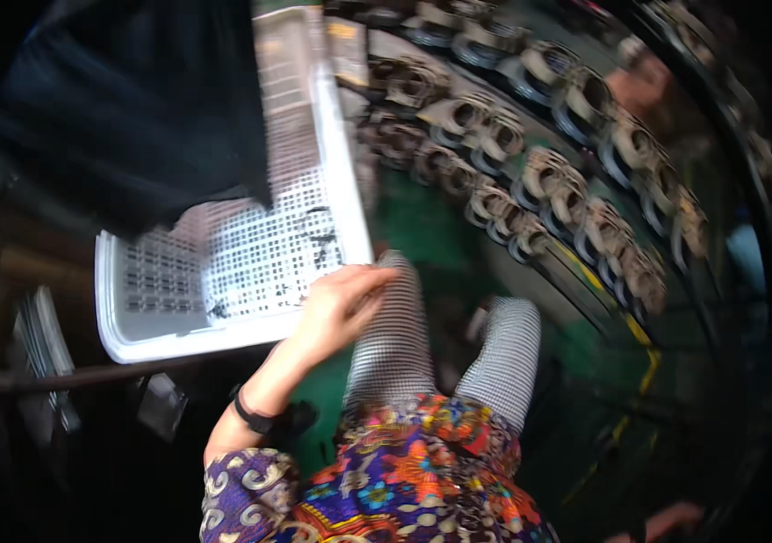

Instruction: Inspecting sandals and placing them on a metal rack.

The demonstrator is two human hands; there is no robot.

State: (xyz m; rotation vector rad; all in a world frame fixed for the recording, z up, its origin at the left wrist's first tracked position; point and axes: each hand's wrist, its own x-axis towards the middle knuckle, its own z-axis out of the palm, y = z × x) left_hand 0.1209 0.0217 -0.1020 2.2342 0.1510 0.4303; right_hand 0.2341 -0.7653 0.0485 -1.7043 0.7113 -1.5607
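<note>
Here, a white perforated basket [339, 163] sits left of a person's checked-trousered legs [390, 335], dark cloth [142, 109] overlapping part of it. The left hand [341, 303], fingers bunched, meets the basket's near right corner; its grip cannot be told. The right hand [675, 519], blurred low at right, is unreadable. Beige shoes [549, 185] stand in rows beyond.

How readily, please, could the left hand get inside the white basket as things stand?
Probably yes: the left hand is at the near corner of the white basket, and nothing covers the opening there.
</note>
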